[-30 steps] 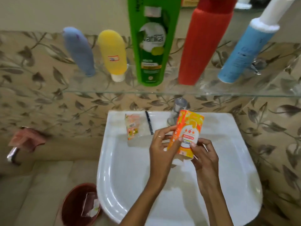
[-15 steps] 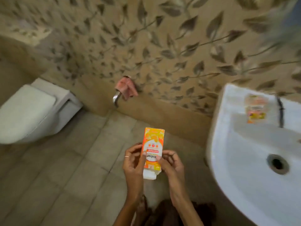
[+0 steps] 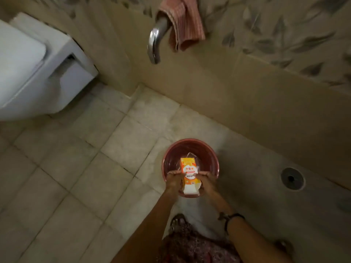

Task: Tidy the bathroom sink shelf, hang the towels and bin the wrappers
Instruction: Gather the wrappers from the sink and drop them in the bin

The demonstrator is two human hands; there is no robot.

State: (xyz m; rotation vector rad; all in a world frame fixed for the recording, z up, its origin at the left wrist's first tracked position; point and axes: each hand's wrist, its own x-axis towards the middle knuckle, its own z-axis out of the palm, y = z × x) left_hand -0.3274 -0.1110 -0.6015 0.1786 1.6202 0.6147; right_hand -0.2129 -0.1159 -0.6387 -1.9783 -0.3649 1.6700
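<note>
Wrapper box, orange/yellow w/ white lower end, is held over the red bin on the floor, long axis pointing away from the person, print upside down to the camera. Left hand grips its left edge, fingers curled onto the face, thumb side hidden under the box; a ring shows on one finger. Right hand grips the right edge the same way, fingers bent round it. Both hands closed on the box, none of the fingers straight. White end of the box sits nearest the person, about over the bin's near rim; orange end reaches toward the bin's middle.

Inside the bin, a bit of clear/white wrapping peeks out past the box's far end; rest of bin contents blocked by box + hands. Print on the box is too blurred to read in full. Right wrist wears a dark band.

Pink checked towel is draped over a chrome wall spout, top cut off by frame edge. White toilet at left, partly out of frame. Round floor drain to the right of the bin, well apart. Patterned garment + a foot at bottom edge, dim & hard to make out.
</note>
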